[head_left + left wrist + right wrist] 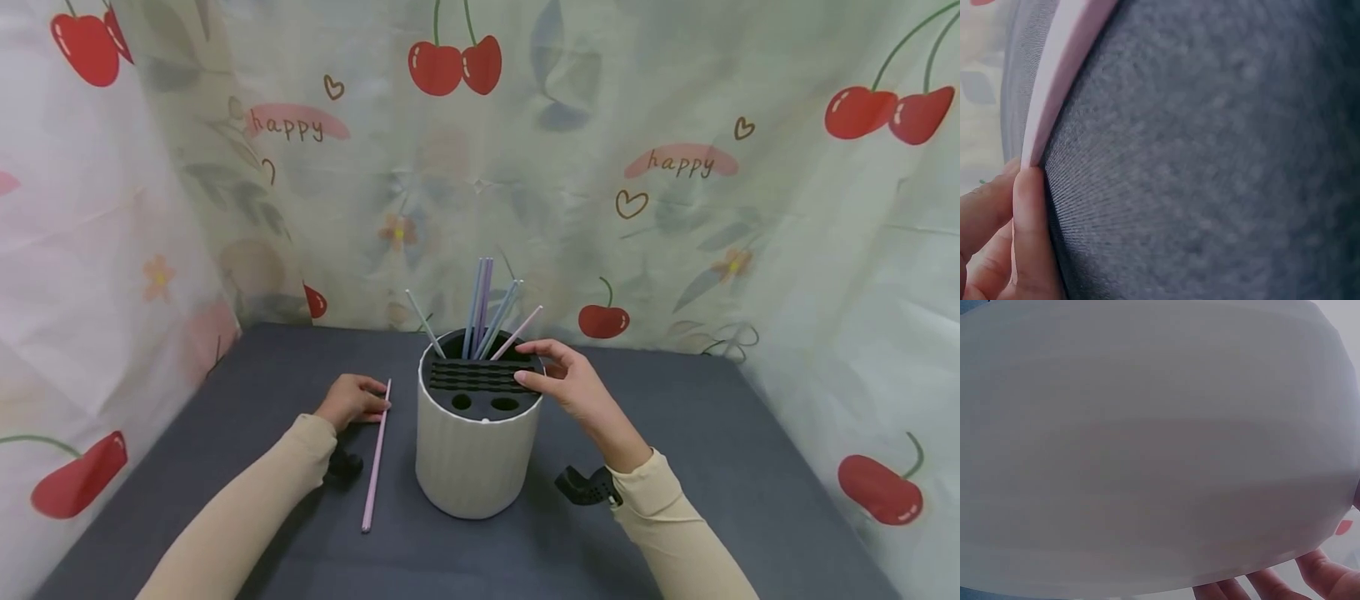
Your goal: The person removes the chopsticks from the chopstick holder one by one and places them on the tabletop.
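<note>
My left hand [352, 400] pinches a pink chopstick [376, 467] near its far end, to the left of the holder. The chopstick slants toward me, its thick end nearest. In the left wrist view, fingertips [1027, 187] close on the narrow end of the chopstick [1063, 69]. A white ribbed utensil holder [476, 467] stands upright in the middle, with a black slotted top [480, 377]. My right hand [573, 387] holds its right rim, thumb over the slots. In the right wrist view the holder's wall [1147, 456] fills most of the picture, with fingers [1329, 575] along its edge.
Several blue, purple and pink chopsticks [486, 308] lean in the holder's rear opening. Two round holes lie at the top's front. A dark cloth covers the table [660, 400]. Cherry-printed curtains [480, 167] enclose the back and both sides.
</note>
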Demonstrator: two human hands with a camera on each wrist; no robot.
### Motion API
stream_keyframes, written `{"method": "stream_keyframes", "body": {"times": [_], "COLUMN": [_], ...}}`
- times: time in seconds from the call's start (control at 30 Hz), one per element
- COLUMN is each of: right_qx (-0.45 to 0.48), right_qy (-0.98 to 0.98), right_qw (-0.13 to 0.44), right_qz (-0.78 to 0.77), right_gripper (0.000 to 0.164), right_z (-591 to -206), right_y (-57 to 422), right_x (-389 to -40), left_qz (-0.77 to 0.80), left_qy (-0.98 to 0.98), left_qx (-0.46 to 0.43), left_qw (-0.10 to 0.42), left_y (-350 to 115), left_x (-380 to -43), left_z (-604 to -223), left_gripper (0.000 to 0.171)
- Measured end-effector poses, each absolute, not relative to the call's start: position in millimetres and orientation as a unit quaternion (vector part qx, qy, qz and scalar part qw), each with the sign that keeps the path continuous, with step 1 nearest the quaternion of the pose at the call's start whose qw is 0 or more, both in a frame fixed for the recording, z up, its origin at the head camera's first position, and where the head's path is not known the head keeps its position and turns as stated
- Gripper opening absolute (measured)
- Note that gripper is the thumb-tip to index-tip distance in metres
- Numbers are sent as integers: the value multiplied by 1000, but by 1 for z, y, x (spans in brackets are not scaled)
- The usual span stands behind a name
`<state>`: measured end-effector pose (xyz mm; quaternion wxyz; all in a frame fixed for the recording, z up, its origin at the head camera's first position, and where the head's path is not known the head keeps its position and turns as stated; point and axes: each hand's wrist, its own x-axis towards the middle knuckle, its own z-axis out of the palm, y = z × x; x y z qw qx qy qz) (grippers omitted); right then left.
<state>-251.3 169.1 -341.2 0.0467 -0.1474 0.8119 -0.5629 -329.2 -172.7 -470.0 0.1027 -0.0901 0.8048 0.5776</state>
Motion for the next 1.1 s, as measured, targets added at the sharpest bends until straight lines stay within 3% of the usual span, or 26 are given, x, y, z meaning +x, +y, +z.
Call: {"method": "stream_keyframes", "body": {"times": [0.87, 1.0, 1.1], "right_qx": [-150, -150, -149], "right_qy": [810, 812, 813], "right_qw": [52, 50, 51], "right_qz": [-564, -562, -561], "right_gripper": [41, 41, 41], "right_z": [-343, -343, -342], "right_y": [170, 170, 170], "right_x": [-255, -255, -254], "left_qz": [562, 594, 631], "left_qy": [810, 791, 768], "left_qx": [-131, -106, -61], "left_qw": [109, 103, 97], "left_y": [-173, -175, -174], "left_x": [-335, -329, -320], "left_z": [-468, -449, -414], "left_gripper": [38, 41, 45]}}
